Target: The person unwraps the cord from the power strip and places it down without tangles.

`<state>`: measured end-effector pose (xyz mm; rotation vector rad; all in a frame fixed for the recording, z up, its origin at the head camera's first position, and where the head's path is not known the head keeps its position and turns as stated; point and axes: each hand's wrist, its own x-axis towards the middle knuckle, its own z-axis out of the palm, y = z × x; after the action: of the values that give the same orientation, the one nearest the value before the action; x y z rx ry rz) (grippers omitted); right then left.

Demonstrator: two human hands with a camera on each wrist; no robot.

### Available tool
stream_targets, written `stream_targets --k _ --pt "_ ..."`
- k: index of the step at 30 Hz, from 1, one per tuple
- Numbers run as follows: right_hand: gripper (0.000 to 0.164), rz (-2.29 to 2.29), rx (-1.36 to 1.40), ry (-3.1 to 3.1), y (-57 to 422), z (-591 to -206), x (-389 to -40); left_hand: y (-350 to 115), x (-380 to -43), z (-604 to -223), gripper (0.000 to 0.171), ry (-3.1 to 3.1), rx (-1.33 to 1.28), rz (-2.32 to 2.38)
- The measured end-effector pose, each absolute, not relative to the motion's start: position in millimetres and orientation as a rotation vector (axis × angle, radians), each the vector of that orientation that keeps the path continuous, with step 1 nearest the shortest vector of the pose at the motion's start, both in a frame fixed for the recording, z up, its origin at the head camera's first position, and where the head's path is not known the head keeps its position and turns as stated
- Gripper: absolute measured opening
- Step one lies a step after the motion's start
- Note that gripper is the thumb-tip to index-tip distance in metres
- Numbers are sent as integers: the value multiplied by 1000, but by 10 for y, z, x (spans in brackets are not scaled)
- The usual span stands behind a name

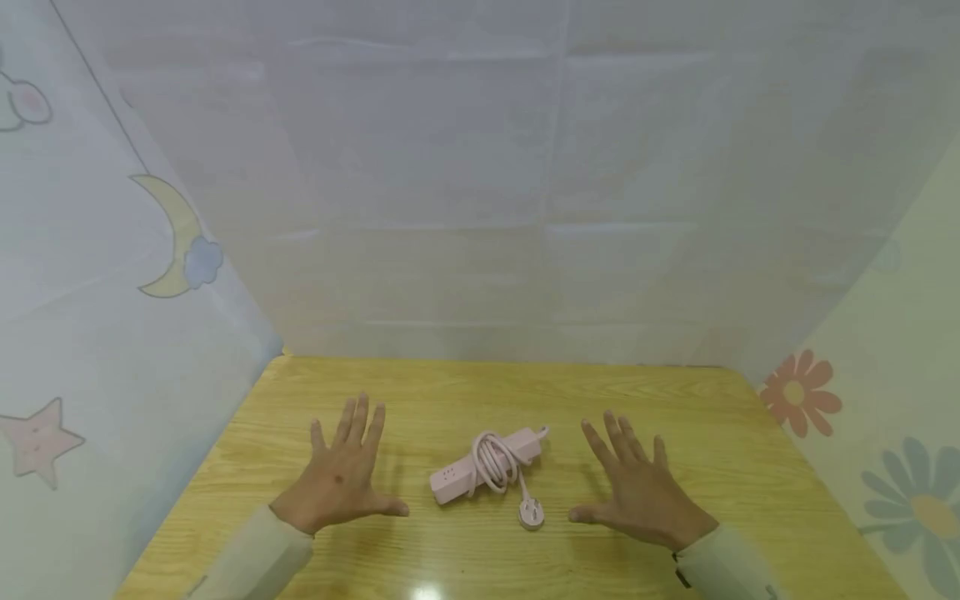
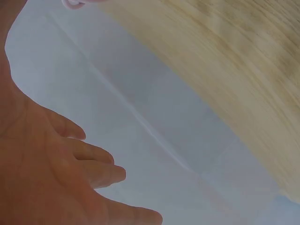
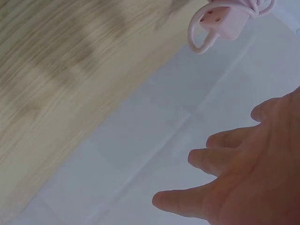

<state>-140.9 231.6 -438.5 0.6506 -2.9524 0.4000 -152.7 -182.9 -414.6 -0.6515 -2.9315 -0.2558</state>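
the left hand (image 1: pixel 341 482) is spread over a yellowish wooden table (image 1: pixel 450 554), thumb pointing inward. between the hands, touched by neither, a pale pink power strip (image 1: pixel 457 478) lies slantwise, its left end nearer the person and dotted with socket holes. its matching cord (image 1: pixel 491 461) loops around its middle; the round plug (image 1: pixel 532 514) sits just beside it, prongs up. the right hand (image 1: pixel 643 493) is likewise spread.

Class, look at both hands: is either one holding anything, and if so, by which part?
Nothing is held. The bare left hand and bare right hand are spread open, both apart from the pale pink, bar-shaped plastic power strip.
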Motion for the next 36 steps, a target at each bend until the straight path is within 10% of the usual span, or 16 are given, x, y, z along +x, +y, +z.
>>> stream_targets --k 36 --pt "112 339 725 -2912 2170 -4560 -1430 -1594 -1648 -4485 124 -2993 -764 -259"
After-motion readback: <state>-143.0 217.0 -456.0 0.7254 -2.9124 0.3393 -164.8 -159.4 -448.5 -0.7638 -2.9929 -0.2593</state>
